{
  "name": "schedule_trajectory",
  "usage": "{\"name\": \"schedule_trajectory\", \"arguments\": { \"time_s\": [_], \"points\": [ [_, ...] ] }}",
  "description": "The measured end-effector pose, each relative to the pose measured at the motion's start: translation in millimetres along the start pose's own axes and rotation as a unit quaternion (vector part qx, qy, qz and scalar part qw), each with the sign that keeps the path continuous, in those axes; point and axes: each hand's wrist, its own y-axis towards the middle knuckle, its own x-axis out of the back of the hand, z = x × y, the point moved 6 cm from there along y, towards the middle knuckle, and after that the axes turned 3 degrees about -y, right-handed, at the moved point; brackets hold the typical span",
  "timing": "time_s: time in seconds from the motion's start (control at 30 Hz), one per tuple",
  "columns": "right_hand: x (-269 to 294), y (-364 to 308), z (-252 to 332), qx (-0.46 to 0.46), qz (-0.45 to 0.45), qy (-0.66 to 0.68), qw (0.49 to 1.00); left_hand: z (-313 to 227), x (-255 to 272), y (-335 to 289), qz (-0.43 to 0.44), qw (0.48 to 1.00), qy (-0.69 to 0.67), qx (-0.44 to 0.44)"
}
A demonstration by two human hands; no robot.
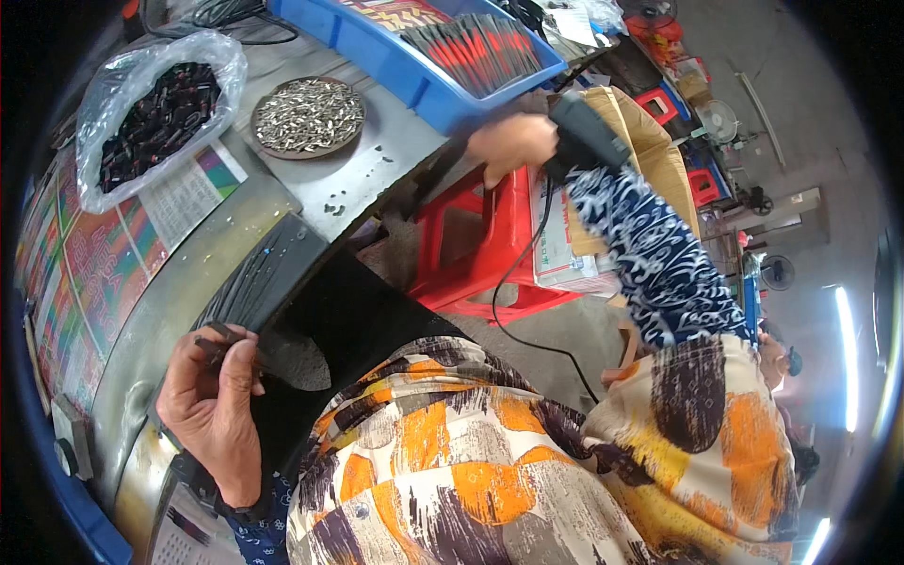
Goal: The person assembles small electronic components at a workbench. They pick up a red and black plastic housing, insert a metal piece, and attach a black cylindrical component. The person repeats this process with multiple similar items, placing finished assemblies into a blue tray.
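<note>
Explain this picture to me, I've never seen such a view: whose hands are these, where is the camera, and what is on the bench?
There is no machine here. A camera on a person's head looks down at their own bare hands, and its wide lens bends straight edges. The left hand pinches a small dark part. The right hand grips a corded power tool near a blue tray of red and black pieces. On the metal bench sit a round dish of small silvery parts and a clear bag of dark parts. A red stool stands below.
</note>
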Motion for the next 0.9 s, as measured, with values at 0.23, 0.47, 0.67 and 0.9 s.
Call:
{"name": "schedule_trajectory", "arguments": {
  "time_s": [0.23,0.47,0.67,0.9],
  "points": [
    [-104,98,103,-0.008,-0.024,0.107,0.994,-2,-2,-1,0.004,1.000,-0.010,-0.008],
    [-206,136,125,-0.030,-0.040,0.231,0.972,-1,-4,-1,0.014,1.000,0.017,-0.010],
    [-233,143,132,-0.026,-0.041,0.280,0.959,0,0,-2,-0.007,0.996,0.088,-0.003],
    [-261,140,141,-0.018,-0.032,0.315,0.949,1,2,-3,-0.009,0.996,0.088,-0.001]
  ]
}}
